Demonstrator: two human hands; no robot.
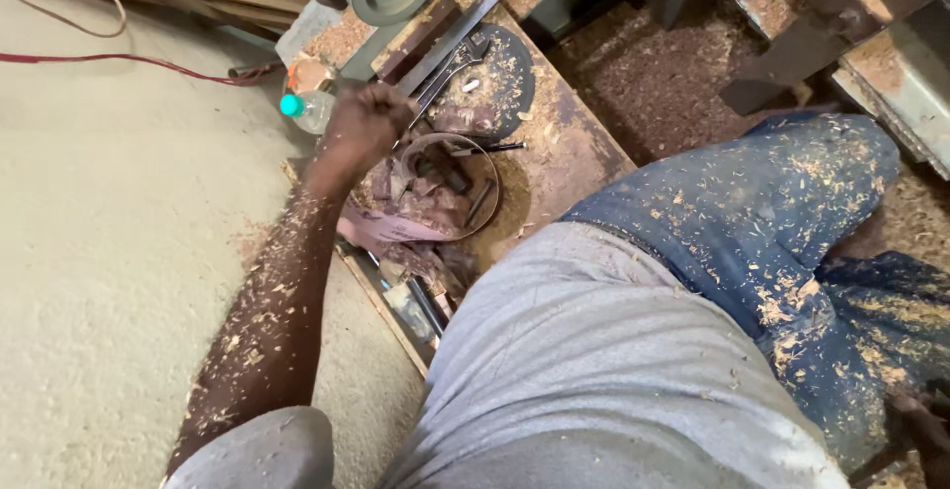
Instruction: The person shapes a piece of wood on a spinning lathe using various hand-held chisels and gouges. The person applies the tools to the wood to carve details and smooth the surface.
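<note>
Left hand (364, 123) fisted around the near end of a wrench (450, 70); long axis slanting up-right, open jaw end pointing away over the dark round plate (500, 78), above a tin of rusty scraps (450, 187). Right hand out of view.

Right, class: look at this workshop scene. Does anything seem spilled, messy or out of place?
Yes. Sawdust lies thick on the floor and clings to the person's jeans and left forearm. Below the left hand, a round tin holds jumbled rusty scraps.

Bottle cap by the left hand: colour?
Teal-green; the bottle cap shows in the head view, beside the left hand.
</note>
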